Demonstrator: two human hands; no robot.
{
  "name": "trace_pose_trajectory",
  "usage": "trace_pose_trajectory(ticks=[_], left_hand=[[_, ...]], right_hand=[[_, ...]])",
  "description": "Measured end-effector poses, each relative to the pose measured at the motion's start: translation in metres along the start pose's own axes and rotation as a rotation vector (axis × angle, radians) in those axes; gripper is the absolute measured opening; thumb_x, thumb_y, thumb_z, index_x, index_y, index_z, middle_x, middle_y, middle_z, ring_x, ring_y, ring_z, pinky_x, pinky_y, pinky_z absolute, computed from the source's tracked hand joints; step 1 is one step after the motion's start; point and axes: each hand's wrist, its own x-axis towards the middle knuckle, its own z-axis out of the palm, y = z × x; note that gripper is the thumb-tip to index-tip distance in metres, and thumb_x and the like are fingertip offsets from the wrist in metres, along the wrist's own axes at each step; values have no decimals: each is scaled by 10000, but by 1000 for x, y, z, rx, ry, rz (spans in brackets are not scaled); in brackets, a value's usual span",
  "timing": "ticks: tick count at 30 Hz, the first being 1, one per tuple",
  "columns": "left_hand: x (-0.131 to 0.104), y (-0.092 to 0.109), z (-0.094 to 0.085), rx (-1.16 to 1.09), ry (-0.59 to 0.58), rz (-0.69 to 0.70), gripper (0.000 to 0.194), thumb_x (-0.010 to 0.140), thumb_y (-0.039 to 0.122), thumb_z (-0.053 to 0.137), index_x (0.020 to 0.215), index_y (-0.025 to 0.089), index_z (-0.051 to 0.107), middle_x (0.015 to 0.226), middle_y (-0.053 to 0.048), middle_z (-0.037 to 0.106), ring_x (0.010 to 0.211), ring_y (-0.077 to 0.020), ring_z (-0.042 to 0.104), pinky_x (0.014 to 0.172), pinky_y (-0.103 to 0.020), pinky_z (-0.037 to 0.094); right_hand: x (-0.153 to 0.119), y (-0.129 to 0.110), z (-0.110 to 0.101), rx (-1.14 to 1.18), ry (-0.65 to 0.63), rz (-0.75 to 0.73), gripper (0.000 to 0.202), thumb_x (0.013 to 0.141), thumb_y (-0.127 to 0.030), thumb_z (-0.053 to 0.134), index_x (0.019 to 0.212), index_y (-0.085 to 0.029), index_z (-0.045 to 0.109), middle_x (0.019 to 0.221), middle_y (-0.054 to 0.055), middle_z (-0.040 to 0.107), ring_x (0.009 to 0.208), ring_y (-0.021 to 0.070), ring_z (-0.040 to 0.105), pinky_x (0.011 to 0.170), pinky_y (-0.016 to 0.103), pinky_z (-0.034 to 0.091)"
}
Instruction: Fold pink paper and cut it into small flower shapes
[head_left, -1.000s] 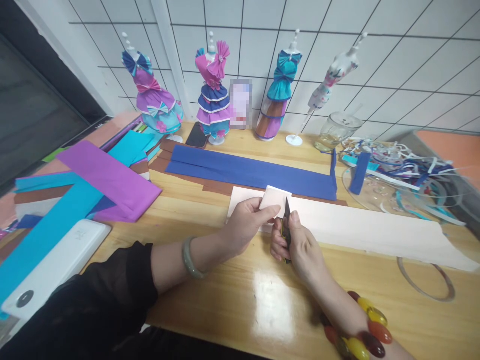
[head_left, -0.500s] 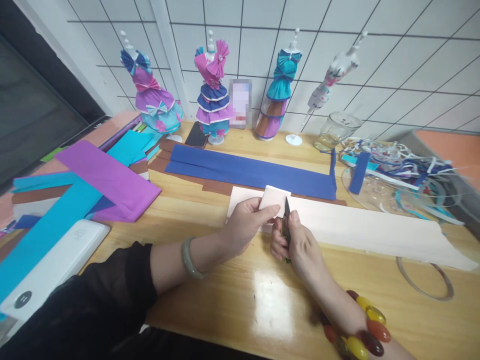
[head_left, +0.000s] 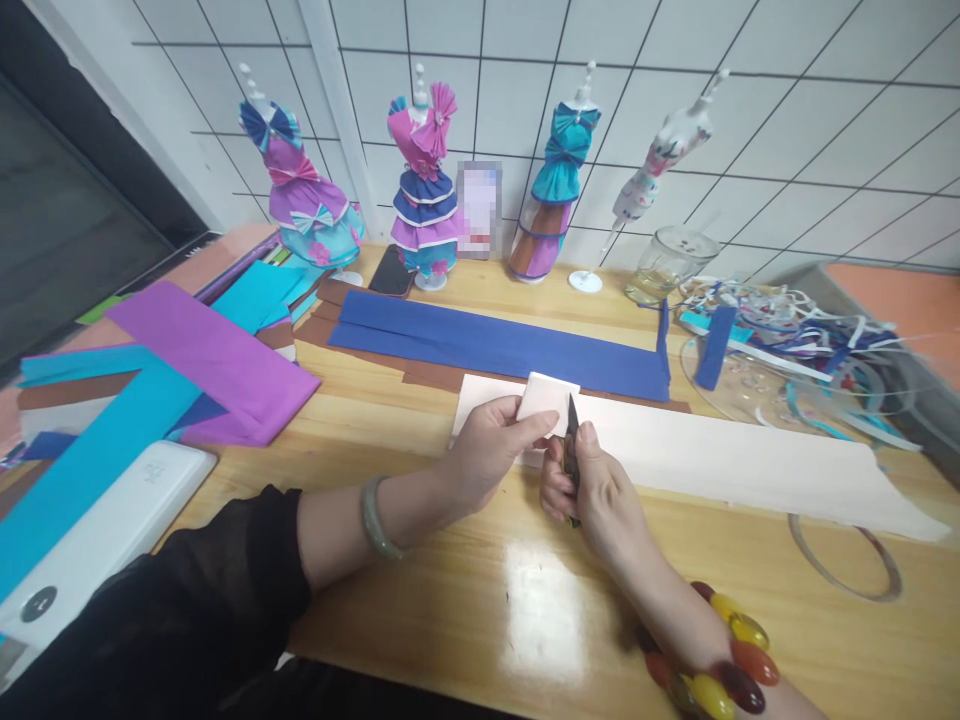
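Observation:
My left hand pinches a small folded piece of white crepe paper between thumb and fingers. Closed around a pair of dark scissors, my right hand holds the blades pointing up, right against the paper's right edge. Whether the blades have cut in cannot be made out. Under and beyond both hands lies a long pale white crepe strip. Behind it is a wide blue strip on top of brown paper.
Dressed mini mannequins and a bare one stand along the tiled wall. A glass jar and scrap ribbons are at right. Coloured paper and a white power bank lie left; a clear ring sits front right.
The whole view has shifted very slightly. Both hands, the folded paper and the scissors keep almost the same position.

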Motion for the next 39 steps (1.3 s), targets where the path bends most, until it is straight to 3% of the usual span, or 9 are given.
trace_pose_trajectory(ticks=[39], left_hand=[[9, 8, -11, 112, -76, -36, 241, 721, 294, 635, 848, 88, 637, 769, -55, 606, 745, -139, 561, 793, -340, 415]], right_hand=[[2, -2, -9, -55, -22, 9, 458, 838, -613, 372, 677, -188, 425, 484, -79, 290, 377, 57, 281, 377, 199, 259]])
